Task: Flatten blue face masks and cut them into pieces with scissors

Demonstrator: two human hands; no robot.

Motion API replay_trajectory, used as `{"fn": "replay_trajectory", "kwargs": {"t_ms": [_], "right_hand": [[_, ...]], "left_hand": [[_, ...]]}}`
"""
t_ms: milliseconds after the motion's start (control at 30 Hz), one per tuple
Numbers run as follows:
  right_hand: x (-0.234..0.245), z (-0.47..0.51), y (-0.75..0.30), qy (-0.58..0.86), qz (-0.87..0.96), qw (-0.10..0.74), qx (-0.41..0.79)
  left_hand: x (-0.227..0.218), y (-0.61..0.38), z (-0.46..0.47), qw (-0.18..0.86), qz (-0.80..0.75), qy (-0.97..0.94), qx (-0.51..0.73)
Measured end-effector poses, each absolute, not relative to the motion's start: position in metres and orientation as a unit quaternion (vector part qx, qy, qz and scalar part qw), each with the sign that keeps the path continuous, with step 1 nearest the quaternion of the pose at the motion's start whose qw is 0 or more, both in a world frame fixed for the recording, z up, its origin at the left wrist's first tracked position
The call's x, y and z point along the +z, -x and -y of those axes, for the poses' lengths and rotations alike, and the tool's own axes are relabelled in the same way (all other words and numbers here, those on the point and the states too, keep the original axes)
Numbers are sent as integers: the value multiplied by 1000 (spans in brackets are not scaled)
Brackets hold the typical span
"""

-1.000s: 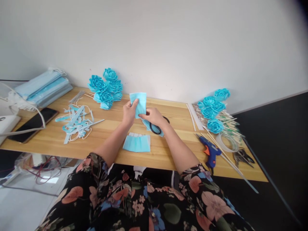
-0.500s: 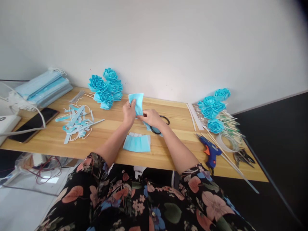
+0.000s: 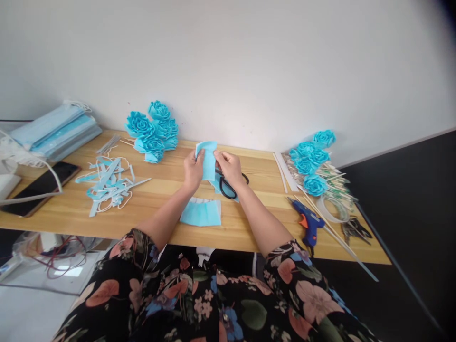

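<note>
Past the blue rectangle (image 3: 200, 213) nearest you on the worktop (image 3: 260, 223), your left hand (image 3: 193, 170) pinches a raised blue sheet (image 3: 209, 165) between thumb and fingers while your right hand (image 3: 229, 167), nearly closed, pinches its right edge, blue flowers (image 3: 139, 124) beyond.

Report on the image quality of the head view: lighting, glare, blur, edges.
Head view, center: light looks soft and even, with no hard shadows on the tabletop; head view, lower left: a bright patch, likely glare, on the pale surface; head view, upper right: a dark corner; head view, left hand and right hand: slightly soft detail.
</note>
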State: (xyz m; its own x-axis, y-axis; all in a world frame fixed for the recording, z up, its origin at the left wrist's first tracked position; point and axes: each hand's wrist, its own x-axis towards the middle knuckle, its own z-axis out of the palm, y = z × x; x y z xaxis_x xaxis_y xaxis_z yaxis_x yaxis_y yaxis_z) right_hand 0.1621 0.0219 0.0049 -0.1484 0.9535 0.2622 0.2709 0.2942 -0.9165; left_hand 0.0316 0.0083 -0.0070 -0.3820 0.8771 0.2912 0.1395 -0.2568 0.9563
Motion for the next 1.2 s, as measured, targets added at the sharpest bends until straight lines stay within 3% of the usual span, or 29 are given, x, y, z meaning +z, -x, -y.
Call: {"fn": "replay_trajectory", "kwargs": {"t_ms": [167,433,600,667,800,900,1000,1200], "right_hand": [[7,-26,-168,454,636,459,422],[9,-27,-170,503,625,478,359],[19,-32,-188,493,634,486,345],[23,-29,-199,526,680,420,290],[28,-5,-217,584,785,158,134],[26,18,-221,571,815,48,91],[21,32,-218,578,812,8,80],[16,30,-216,590,805,11,64]], "left_hand": [[-12,-34,-8,345,-521,-455,635],[-16,-39,-7,459,-447,-476,603],[-16,-34,-13,476,-461,-411,626],[-17,-31,-16,476,-463,-378,645],[-18,-28,-22,469,-459,-334,676],[-18,-29,-21,489,-447,-319,678],[-18,-32,-16,550,-429,-337,632],[-18,-37,-2,672,-401,-433,447]]}}
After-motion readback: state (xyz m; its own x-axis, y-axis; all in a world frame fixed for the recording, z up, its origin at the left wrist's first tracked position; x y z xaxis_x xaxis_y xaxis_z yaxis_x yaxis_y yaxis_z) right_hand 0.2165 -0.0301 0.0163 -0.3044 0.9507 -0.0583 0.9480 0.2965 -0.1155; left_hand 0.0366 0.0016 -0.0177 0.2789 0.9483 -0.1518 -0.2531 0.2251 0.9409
